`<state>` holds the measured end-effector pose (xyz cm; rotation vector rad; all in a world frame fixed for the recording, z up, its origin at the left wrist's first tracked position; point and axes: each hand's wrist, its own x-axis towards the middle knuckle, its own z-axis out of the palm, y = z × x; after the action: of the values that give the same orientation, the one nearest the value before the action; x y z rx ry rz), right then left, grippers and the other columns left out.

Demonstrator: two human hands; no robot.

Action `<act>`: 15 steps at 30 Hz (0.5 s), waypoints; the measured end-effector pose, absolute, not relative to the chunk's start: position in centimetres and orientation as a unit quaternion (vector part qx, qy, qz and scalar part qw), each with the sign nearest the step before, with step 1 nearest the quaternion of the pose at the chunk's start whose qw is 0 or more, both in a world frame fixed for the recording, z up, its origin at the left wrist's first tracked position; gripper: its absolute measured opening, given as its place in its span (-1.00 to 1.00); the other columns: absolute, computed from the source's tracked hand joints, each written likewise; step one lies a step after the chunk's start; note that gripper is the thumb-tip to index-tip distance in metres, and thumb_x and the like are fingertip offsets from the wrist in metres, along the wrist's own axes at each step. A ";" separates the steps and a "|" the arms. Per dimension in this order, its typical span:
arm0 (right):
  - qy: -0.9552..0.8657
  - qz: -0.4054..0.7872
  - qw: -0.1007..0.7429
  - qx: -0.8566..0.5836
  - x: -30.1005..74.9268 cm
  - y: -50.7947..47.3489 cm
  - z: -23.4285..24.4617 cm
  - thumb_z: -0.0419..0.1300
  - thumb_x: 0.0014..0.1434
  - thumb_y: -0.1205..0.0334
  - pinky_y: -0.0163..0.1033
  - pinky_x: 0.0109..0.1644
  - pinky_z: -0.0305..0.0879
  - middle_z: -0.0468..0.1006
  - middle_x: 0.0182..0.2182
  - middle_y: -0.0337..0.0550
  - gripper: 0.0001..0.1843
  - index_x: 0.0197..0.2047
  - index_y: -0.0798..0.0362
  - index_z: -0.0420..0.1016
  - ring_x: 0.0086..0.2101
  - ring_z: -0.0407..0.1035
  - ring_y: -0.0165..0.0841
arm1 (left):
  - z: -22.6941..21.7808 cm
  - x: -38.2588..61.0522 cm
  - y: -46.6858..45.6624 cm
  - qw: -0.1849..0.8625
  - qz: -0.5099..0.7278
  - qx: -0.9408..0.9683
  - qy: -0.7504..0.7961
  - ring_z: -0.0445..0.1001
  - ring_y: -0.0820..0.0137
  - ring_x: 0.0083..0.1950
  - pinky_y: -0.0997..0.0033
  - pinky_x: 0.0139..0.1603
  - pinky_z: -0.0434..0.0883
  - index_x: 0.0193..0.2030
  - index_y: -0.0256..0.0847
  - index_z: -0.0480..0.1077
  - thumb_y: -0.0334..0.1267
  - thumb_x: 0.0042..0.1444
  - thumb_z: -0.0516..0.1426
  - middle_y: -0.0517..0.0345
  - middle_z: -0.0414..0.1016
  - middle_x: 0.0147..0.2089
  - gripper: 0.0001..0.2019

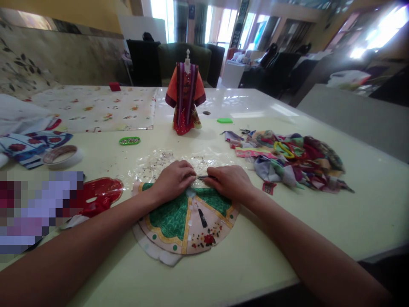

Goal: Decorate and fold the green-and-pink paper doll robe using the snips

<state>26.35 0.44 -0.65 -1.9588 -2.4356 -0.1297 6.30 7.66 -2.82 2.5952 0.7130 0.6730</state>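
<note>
A fan-shaped piece of patterned paper [188, 221], green and cream with red flowers, lies on the table in front of me. My left hand [174, 179] rests curled on its upper edge, fingers pressed together. My right hand [230, 181] is closed around a thin dark tool [204, 177] whose tip points left toward my left fingers. Both hands meet over the top of the paper piece. Behind them lies a clear plastic sheet [166, 160] scattered with tiny bits.
A paper robe on a small mannequin [185, 96] stands at the table's middle. A heap of colourful scraps with yellow-handled scissors [287, 157] lies at right. A tape roll [62, 157], red cut paper [102, 194], green oval [129, 140] and patterned sheets [92, 106] are at left.
</note>
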 end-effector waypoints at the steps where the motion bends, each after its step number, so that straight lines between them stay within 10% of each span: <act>1: -0.779 -0.042 0.007 -0.626 26.3 0.4 -0.7 0.02 0.30 -0.06 -0.21 -0.43 -0.27 0.58 -0.41 -0.22 -0.66 -0.32 -0.02 0.42 -0.46 0.32 -0.39 | -2.8 6.3 7.6 0.183 0.237 0.919 0.254 0.45 0.28 -0.05 0.18 0.01 0.41 -0.21 -0.19 0.50 -0.28 0.23 0.11 0.04 0.50 -0.12 -0.86; 15: -0.765 -0.019 0.023 -0.643 26.5 0.4 -0.8 0.04 0.27 -0.06 -0.23 -0.43 -0.23 0.56 -0.43 -0.23 -0.68 -0.34 -0.03 0.42 -0.46 0.31 -0.39 | -3.4 6.3 7.8 0.175 0.242 0.921 0.250 0.43 0.27 -0.03 0.18 0.04 0.40 -0.21 -0.19 0.47 -0.32 0.15 0.17 0.06 0.49 -0.10 -0.91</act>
<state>26.49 0.39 -0.79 -1.9916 -2.3689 -0.0579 6.35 7.78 -3.35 2.6094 0.7082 0.6863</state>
